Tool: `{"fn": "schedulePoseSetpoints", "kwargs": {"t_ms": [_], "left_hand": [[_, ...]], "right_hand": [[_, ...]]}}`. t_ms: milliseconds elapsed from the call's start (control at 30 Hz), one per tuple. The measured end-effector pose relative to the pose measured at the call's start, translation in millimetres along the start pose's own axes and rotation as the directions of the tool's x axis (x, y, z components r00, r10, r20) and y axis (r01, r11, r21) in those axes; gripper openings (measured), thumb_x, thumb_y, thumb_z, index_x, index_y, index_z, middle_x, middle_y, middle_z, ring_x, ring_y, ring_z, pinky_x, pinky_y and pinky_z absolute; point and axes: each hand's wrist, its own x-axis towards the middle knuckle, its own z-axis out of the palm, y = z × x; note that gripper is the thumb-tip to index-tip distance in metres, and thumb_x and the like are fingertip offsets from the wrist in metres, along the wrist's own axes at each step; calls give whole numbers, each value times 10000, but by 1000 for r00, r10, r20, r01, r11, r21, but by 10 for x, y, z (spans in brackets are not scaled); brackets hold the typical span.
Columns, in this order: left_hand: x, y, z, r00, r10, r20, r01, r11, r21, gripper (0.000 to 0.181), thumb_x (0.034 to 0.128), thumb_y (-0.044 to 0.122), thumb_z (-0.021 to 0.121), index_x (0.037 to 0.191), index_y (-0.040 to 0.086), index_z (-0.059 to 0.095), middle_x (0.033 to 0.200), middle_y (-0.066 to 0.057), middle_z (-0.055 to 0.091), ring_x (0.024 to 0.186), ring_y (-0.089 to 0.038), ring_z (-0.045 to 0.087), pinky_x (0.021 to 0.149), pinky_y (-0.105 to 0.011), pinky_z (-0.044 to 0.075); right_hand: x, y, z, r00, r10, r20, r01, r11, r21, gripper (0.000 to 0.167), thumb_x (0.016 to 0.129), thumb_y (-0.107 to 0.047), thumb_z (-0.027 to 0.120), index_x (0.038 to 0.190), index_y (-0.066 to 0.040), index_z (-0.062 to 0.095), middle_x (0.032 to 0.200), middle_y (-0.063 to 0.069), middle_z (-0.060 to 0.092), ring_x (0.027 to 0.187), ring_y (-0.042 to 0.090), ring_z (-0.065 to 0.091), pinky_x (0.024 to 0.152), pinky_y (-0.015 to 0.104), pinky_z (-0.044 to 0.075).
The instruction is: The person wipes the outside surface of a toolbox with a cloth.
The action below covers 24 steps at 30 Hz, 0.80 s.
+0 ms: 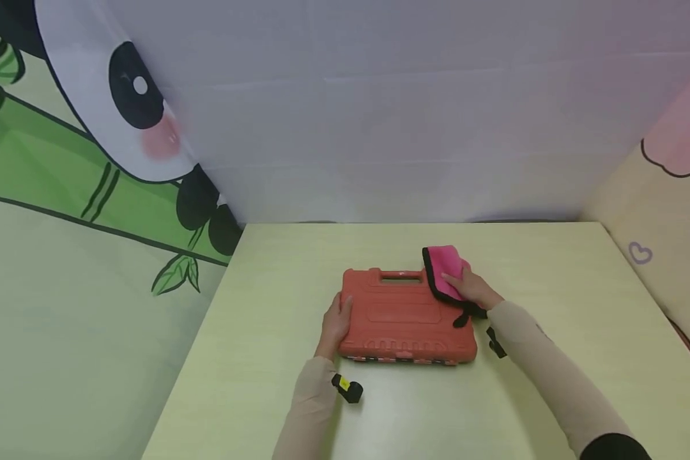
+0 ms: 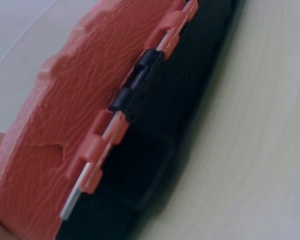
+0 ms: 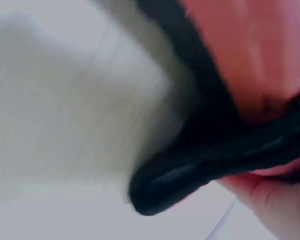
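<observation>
An orange-red case (image 1: 405, 313) with a carry handle at its far side lies on the table; in the left wrist view its hinged edge and dark lower half show. My left hand (image 1: 336, 322) grips the case's left side, the thumb on top. At the case's far right corner my right hand (image 1: 473, 285) holds a pink cloth item with black edging (image 1: 445, 268), which covers that corner. A black strap end (image 1: 462, 319) hangs from it over the case. The right wrist view shows the black edging (image 3: 190, 172) close up, beside the case.
The pale table (image 1: 264, 383) extends around the case on all sides. Behind it stands a plain greyish wall (image 1: 379, 128), with a printed panda and bamboo at the left and a cream panel (image 1: 655, 211) at the right.
</observation>
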Motion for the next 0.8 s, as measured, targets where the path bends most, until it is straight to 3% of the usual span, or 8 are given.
{"fn": "schedulePoseSetpoints", "kwargs": {"t_ms": [67,133,200,333,533,633,733,800], "left_hand": [[-9,6,0,1000,0,-4,0,1000,-3,539,985,397,352,1401,54,342,1336,-220,478,1200,-366,478,986,-515,379],[-3,7,0,1000,-1,-9,1,1000,-5,537,986,392,352,1403,53,340,1343,-224,470,1210,-371,469,992,-517,372],[1,8,6,1000,-3,-15,3,1000,-9,537,985,391,352,1403,55,342,1350,-224,464,1222,-375,459,1000,-516,365],[-2,12,40,1000,-3,-17,3,1000,-16,534,985,390,352,1403,57,346,1351,-223,462,1209,-373,467,988,-516,373],[-3,20,101,1000,2,-9,-2,1000,-24,543,986,396,345,1410,56,331,1336,-228,474,1167,-365,497,954,-517,397],[14,15,105,1000,-2,-20,2,1000,-24,553,984,407,348,1412,57,328,1337,-223,476,1169,-357,498,953,-512,399],[32,12,100,999,-8,-31,8,1000,-21,557,984,412,345,1414,59,324,1343,-218,472,1182,-354,492,961,-507,397],[39,18,96,999,-21,-36,20,999,-28,556,984,410,348,1416,61,322,1351,-215,466,1196,-353,482,973,-507,389]], "right_hand": [[67,23,-47,999,-29,26,28,999,41,821,941,-456,431,1426,93,61,1304,316,401,1167,400,430,1002,478,355],[109,33,-107,994,-77,74,70,994,86,737,931,-430,474,1396,73,205,1112,227,511,1004,309,489,893,402,412],[145,32,-168,985,-116,130,103,989,103,614,929,-398,498,1312,58,350,899,117,525,849,214,485,777,319,405],[218,19,-248,968,-152,198,150,988,27,494,922,-432,490,1181,-11,493,718,-3,490,718,135,481,680,256,374],[366,-48,-239,961,-178,214,199,976,-83,550,900,-496,491,1232,-61,537,697,-18,494,708,131,479,674,260,369],[449,-110,-214,949,-229,217,263,954,-143,536,908,-485,483,1231,-63,553,719,-18,501,742,126,472,709,273,370],[511,-206,-189,931,-288,226,334,920,-203,523,920,-449,480,1247,-46,550,805,21,557,810,159,489,781,325,394],[533,-286,-155,921,-309,237,363,903,-232,528,924,-434,481,1274,-43,535,955,64,616,925,200,528,874,380,413]]}}
